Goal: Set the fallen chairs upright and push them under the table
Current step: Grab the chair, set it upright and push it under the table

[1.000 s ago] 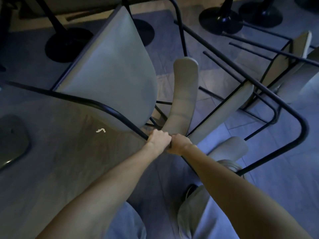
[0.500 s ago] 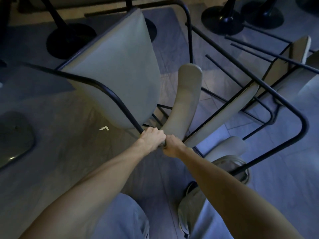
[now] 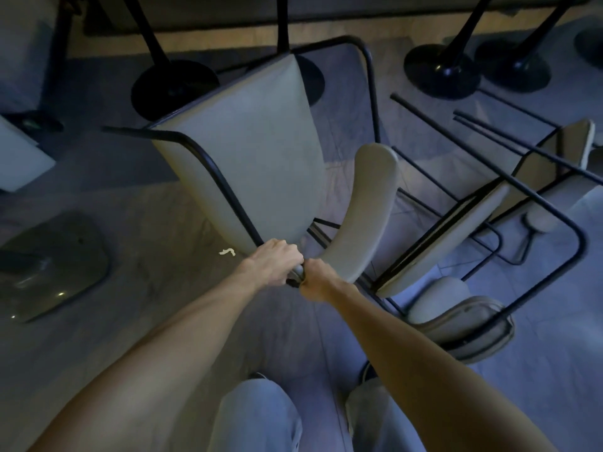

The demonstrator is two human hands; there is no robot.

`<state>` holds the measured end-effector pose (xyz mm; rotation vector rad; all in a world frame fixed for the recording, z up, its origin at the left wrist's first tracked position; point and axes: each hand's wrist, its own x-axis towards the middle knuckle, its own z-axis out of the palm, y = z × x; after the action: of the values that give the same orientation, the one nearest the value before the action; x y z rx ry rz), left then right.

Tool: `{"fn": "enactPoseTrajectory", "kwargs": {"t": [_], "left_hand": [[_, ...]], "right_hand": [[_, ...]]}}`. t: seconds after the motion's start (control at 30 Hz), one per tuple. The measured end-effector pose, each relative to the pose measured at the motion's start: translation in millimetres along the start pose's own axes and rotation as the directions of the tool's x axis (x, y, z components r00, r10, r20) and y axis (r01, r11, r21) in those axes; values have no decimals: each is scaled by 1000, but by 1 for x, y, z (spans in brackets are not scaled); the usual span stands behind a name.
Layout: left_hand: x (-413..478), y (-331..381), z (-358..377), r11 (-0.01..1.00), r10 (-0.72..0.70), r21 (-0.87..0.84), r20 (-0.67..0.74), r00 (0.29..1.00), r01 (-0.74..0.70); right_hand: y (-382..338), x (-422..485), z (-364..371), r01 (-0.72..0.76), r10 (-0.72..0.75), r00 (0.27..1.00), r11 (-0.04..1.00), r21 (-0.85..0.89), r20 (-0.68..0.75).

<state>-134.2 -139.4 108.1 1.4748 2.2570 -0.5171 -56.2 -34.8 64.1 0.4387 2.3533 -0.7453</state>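
A grey padded chair [image 3: 254, 148] with a thin black metal frame leans tilted in front of me, its seat facing up and left and its curved backrest [image 3: 362, 210] to the right. My left hand [image 3: 277, 259] and my right hand [image 3: 315, 280] are side by side, both closed on the chair where the backrest's lower end meets the frame. A second grey chair [image 3: 456, 230] lies on its side on the floor to the right, its black legs pointing up and left. A third fallen chair [image 3: 567, 145] lies behind it at the far right.
Black round pedestal table bases [image 3: 173, 86] [image 3: 440, 73] stand along the back, with the table's edge above them. A dark flat base [image 3: 49, 265] lies on the floor at left. A small white scrap [image 3: 226, 252] is on the tiles. My legs are below.
The chair in my hands has swung up and away from me, its seat rising toward the table bases. Both hands kept their grip and moved slightly left.
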Motion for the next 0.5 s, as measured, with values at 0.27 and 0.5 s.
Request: {"fn": "enactPoseTrajectory", "kwargs": {"t": [0.27, 0.5], "left_hand": [[-67, -84, -30, 996, 24, -80, -20, 1000, -25], [-101, -161, -30, 971, -13, -240, -60, 998, -2]], "right_hand": [[-117, -25, -36, -39, 39, 999, 996, -83, -9], [-195, -8, -60, 7, 0, 999, 982, -187, 38]]}}
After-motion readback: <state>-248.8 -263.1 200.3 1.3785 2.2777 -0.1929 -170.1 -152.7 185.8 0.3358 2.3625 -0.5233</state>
